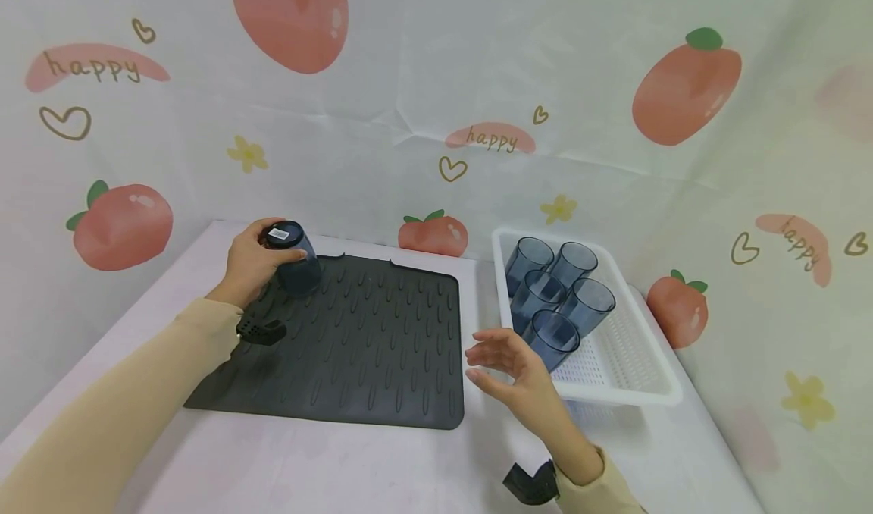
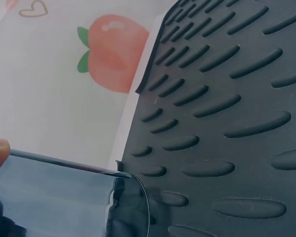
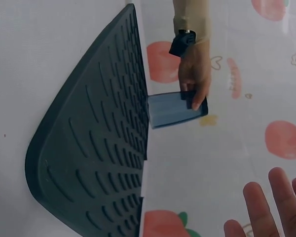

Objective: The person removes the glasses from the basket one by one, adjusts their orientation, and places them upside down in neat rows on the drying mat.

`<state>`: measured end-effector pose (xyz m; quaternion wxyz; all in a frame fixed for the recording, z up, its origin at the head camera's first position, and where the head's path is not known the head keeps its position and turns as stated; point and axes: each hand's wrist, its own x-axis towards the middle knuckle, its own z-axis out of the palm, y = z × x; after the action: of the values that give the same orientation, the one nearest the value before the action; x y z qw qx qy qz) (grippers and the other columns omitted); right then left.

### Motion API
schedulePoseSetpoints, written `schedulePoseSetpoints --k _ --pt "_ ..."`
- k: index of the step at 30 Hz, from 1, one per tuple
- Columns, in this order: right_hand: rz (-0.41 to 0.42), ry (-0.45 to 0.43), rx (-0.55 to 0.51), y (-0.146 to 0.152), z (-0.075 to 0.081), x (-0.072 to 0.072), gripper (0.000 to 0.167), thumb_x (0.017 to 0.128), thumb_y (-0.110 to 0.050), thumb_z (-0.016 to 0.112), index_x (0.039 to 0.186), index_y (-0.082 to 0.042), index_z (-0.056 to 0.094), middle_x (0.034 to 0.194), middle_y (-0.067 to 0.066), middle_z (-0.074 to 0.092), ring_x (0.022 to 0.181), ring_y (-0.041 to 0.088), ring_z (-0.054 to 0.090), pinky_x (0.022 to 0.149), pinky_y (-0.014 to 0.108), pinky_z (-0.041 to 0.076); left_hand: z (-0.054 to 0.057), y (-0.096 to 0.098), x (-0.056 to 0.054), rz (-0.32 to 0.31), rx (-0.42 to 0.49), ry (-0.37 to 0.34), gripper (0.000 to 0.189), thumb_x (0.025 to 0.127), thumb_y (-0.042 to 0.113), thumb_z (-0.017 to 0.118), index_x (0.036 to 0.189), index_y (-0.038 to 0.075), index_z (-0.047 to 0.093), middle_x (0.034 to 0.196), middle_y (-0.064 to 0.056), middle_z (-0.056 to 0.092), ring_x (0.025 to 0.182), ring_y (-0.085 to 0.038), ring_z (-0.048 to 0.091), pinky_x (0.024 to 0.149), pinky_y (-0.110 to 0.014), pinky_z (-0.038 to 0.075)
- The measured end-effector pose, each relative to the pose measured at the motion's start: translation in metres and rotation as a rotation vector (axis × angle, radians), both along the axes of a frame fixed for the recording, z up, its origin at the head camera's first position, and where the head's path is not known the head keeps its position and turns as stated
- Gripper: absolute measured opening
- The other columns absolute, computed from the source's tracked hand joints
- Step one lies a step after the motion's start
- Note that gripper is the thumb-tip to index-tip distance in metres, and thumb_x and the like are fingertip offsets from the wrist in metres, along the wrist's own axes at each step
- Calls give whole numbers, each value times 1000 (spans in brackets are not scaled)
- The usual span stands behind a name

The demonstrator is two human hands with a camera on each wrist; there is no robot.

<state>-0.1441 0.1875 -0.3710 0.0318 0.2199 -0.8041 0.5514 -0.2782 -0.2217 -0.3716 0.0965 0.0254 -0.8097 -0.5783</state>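
My left hand [image 1: 247, 265] grips a blue-tinted drinking glass [image 1: 300, 277] by its base end. The glass is upside down, with a white label on its base, at the far left corner of a black ridged drying mat [image 1: 382, 347]. In the left wrist view the rim of the glass [image 2: 64, 192] is at the mat's surface; whether it touches cannot be told. My right hand [image 1: 516, 374] holds nothing, fingers loosely bent and spread, between the mat and a white plastic basket [image 1: 637, 328]. Its fingers [image 3: 260, 207] show at the lower right of the right wrist view.
Several matching blue glasses [image 1: 554, 336] stand mouth up in the basket's left part. A white cloth [image 1: 327, 461] covers the table. Behind it hangs a white backdrop [image 1: 382, 82] printed with peaches, hearts and flowers.
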Motion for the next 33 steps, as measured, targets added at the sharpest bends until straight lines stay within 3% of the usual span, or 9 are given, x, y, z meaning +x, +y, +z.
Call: schedulePoseSetpoints --k 13,25,33 --pt "26 -46 57 0 -3 0 37 85 -12 74 119 -14 58 104 9 69 88 10 66 76 26 53 2 0 1 5 -14 -6 79 86 10 73 151 6 28 150 -23 35 135 -39 39 106 -51 39" --pt "41 -54 85 -1 -8 2 34 87 -13 72 118 -8 59 102 8 69 83 9 65 74 26 52 2 2 1 -5 -14 -9 79 86 8 72 151 5 28 150 -24 34 134 -40 40 105 -51 40" --pt "33 -57 115 -2 -9 4 33 87 -15 72 117 -11 60 102 5 70 83 9 65 73 26 53 2 3 0 0 -21 -13 78 86 7 72 151 6 29 150 -24 35 133 -41 41 104 -51 41"
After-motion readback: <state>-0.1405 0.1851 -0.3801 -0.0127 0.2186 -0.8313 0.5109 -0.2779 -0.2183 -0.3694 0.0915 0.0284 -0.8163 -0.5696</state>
